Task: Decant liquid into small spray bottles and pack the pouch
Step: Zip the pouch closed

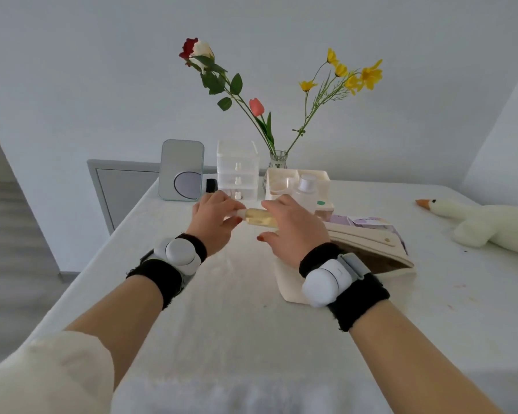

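Small clear spray bottle (259,218) with yellowish liquid inside lies almost horizontal between your two hands, held in the air above the white table (237,309), a little in front of the storage things at the far edge. Your left hand (213,218) pinches the pale cap end of the bottle with the fingertips. Your right hand (293,231) is curled round the body of the bottle from above, with the thumb below it. I cannot tell if the cap sits fully on the bottle, because your fingers cover that part.

Just to the right, under your right wrist, the cream fabric pouch (371,239) lies on the table with its mouth open, and some pale purple packets (368,221) show at its far side. Behind your hands stands a cream plastic tray (323,176) that holds a tall clear bottle with a white cap (305,189). Left of the tray are a small clear drawer unit (237,171) and a rectangular standing mirror (181,170). A glass vase (278,159) with flowers stands behind the tray. A white plush goose (491,225) lies at the right side of the table, well apart from the pouch.
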